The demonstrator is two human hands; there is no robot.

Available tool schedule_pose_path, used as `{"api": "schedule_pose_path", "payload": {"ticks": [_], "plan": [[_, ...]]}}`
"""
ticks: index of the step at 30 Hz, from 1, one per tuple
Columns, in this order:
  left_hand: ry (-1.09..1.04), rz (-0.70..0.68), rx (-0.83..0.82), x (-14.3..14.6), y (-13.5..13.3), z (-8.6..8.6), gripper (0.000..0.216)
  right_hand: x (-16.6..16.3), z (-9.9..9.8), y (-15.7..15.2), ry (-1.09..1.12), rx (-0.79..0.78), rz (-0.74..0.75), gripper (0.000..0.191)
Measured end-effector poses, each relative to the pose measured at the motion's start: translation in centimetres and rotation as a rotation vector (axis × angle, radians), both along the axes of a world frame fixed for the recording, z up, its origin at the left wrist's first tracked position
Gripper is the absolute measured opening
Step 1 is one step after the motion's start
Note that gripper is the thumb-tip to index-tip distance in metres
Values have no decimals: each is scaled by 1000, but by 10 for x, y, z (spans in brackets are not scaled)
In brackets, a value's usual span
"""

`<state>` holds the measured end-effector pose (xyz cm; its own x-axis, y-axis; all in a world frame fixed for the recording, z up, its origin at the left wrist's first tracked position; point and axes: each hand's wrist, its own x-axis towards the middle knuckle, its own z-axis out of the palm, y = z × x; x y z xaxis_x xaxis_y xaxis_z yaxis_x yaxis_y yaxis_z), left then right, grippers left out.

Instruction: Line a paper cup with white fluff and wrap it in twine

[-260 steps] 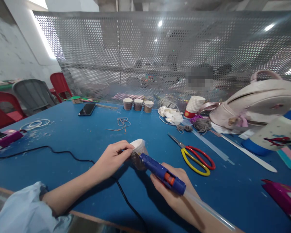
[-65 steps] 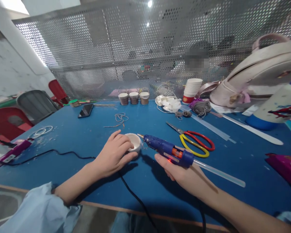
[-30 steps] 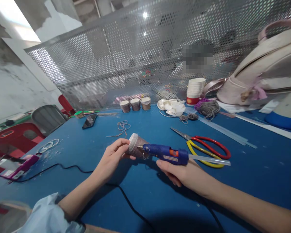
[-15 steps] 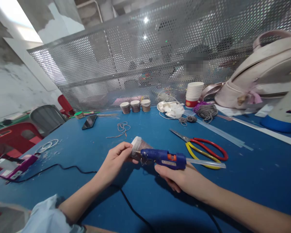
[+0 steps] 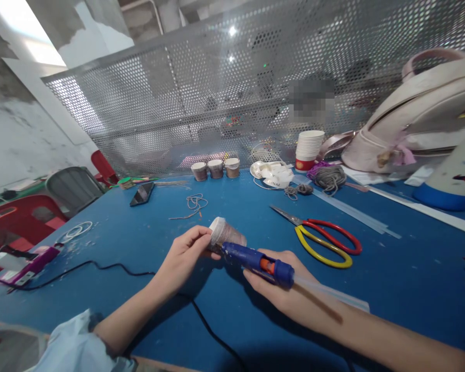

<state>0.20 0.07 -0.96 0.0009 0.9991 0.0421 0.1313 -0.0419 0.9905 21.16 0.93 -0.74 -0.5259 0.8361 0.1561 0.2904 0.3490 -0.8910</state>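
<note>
My left hand point(image 5: 188, 253) is closed around the rim end of a small paper cup point(image 5: 232, 234), which lies tilted on its side above the table. Greyish-brown yarn seems to wrap the cup's wall. In my right hand point(image 5: 281, 287) is a blue hot glue gun point(image 5: 251, 258) with an orange part showing in its body. A clear glue stick point(image 5: 333, 293) sticks out of the gun's back end. The nozzle points left and meets the cup's side near my left fingers; whether it touches is hard to tell. My right fingers are partly hidden behind the gun.
Red-and-yellow-handled scissors point(image 5: 325, 240) lie to the right on the blue table point(image 5: 139, 310). Farther back stand several wrapped cups point(image 5: 216, 169), stacked paper cups point(image 5: 310, 150), grey yarn point(image 5: 329, 179) and a backpack point(image 5: 422, 119). A phone point(image 5: 142, 194), power strip point(image 5: 34, 266) and black cord point(image 5: 213, 330) are leftward.
The glue gun's back end has swung down and toward me, with my right hand turning along. More of the cup's side now shows. My left hand stays nearly still.
</note>
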Motion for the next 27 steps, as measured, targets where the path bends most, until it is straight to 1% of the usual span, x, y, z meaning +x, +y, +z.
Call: {"api": "schedule_pose_path", "payload": {"ticks": [3, 5, 10, 12, 17, 20, 27], "plan": [[6, 10, 0, 0, 0, 0, 22, 1, -4, 0, -35, 117, -45, 25], [12, 19, 6, 1, 0, 0, 23, 1, -7, 0, -51, 168, -54, 25], [52, 26, 25, 2, 1, 0, 23, 0, -13, -1, -82, 251, 8, 18], [69, 27, 28, 2, 1, 0, 23, 0, -13, -1, -84, 272, 9, 16], [78, 20, 36, 3, -1, 2, 22, 3, -10, 0, -65, 259, -48, 25], [91, 12, 43, 4, -2, 3, 22, 3, -8, 1, -59, 229, -64, 25], [89, 0, 33, 2, 0, 1, 21, 2, -13, -1, -52, 272, 22, 17]]}}
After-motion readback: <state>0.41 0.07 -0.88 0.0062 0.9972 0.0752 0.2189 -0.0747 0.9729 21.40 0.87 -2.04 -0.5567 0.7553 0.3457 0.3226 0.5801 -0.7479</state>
